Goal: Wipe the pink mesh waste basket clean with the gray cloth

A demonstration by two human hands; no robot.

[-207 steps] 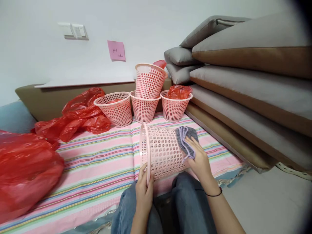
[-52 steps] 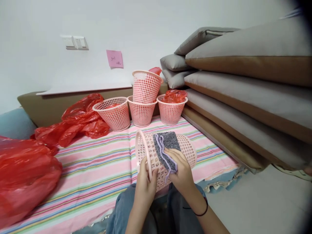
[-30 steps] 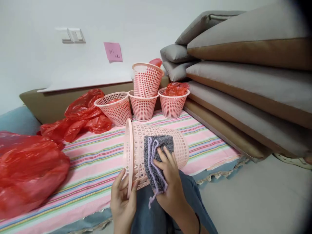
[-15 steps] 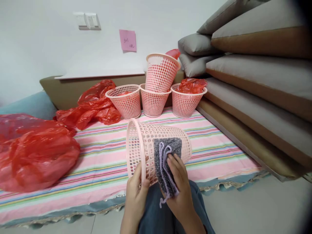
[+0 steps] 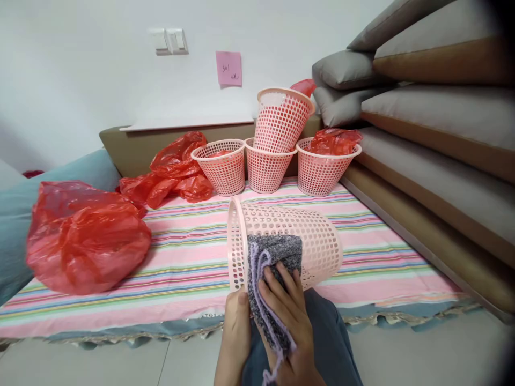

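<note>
A pink perforated basket (image 5: 317,241) lies on its side above my lap, its open mouth facing left. My left hand (image 5: 237,321) grips the lower part of its rim, thumb on the outside. With fingers spread over it, my right hand (image 5: 287,311) presses a folded dark grey cloth (image 5: 277,246) with lilac edging against the basket's side, near the rim. A loose lilac thread hangs below the cloth.
Behind stand three pink baskets (image 5: 223,171), with another tilted basket (image 5: 281,120) stacked in the middle one. Red plastic bags (image 5: 88,241) lie at the left on the striped cloth (image 5: 185,268). Grey-brown cushions (image 5: 434,118) are piled at the right.
The grey cloth and my right hand have moved left along the basket, closer to its rim. The view has shifted left, showing more of the red bag and the blue cushion.
</note>
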